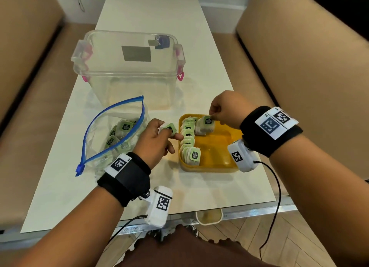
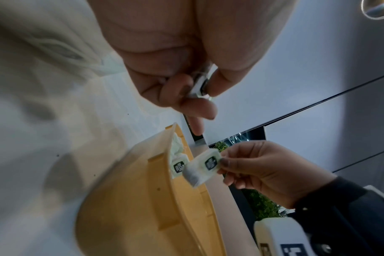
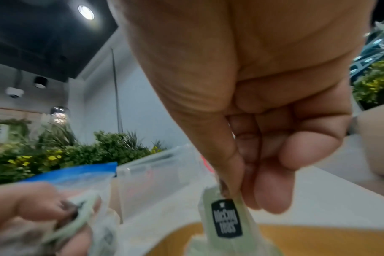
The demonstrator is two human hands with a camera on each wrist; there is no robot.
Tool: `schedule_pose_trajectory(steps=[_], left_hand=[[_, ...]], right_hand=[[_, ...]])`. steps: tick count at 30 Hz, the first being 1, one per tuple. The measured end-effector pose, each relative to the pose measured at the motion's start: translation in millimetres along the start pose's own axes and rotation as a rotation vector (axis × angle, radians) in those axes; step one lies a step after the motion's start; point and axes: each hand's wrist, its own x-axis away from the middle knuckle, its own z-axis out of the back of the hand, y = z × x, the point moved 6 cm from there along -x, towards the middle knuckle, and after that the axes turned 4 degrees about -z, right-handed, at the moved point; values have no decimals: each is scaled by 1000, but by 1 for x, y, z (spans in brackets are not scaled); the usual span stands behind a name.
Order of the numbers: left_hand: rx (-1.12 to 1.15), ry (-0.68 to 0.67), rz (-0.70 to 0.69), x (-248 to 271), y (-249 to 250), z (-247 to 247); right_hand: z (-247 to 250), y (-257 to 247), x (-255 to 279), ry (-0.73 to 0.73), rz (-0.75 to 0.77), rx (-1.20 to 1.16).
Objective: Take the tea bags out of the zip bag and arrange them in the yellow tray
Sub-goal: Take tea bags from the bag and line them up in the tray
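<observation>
My right hand (image 1: 225,110) hovers over the far end of the yellow tray (image 1: 217,146), knuckles up, its grip a tight pinch of thumb and forefinger on the green tag of a tea bag (image 1: 205,125) that hangs tilted just above the tray. My left hand (image 1: 154,140) sits between the zip bag (image 1: 111,134) and the tray, fingers curled, grip pinched on a second tea bag (image 1: 169,128). A row of tea bags (image 1: 188,140) stands on edge along the tray's left wall. More lie inside the open, blue-rimmed zip bag on the white surface (image 1: 199,188). A clear plastic bin (image 1: 129,70) stands behind.
</observation>
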Motion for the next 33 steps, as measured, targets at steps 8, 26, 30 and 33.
schedule_pose_trajectory(steps=[8, 26, 30, 33], left_hand=[[-62, -47, -80, 0, -1, 2], [-78, -81, -193, -1, 4, 1], [-23, -73, -188, -3, 7, -3], [9, -48, -193, -6, 8, -5]], right_hand=[[-33, 6, -15, -124, -70, 39], [-20, -3, -22, 26, -29, 124], [-5, -23, 2, -61, 105, -193], [1, -40, 19, -160, 190, -278]])
